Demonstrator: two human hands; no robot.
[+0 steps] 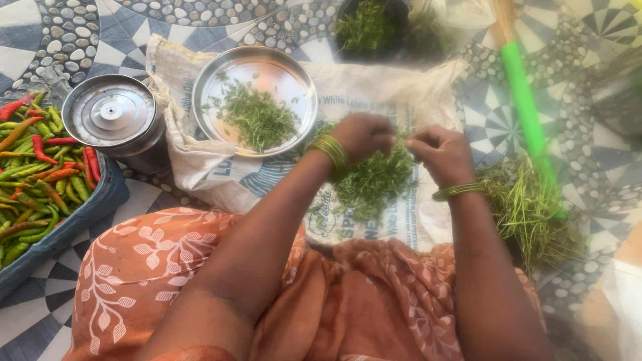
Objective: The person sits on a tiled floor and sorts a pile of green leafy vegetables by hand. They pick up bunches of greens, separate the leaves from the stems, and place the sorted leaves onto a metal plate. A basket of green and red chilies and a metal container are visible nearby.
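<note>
Two bare hands are held close together over a heap of green herb sprigs (374, 180) that lies on a white printed sack (428, 93) spread on the patterned floor. The left hand (364, 136) is closed into a loose fist, its fingers curled in, and the right hand (441, 152) is likewise curled, thumb pressed to the fingertips; a sprig seems to be pinched between the two hands, though the blur there leaves that uncertain. Gold bangles are worn on both wrists.

Blue lettering and a blue round emblem are printed on the sack, partly hidden under the herbs and the orange patterned cloth (154, 267) over the lap. A round steel plate (294, 73) rests on the sack's upper left part, with a small pile of plucked leaves (257, 117) in it. Just beside it, to the left, a steel pot with a lid (114, 113) is set. A blue crate (87, 214) at the far left is filled with red and green chillies (40, 167). To the right of the hands a bundle of stripped stems (528, 207) is laid, crossed by a green-handled stick (525, 107).
</note>
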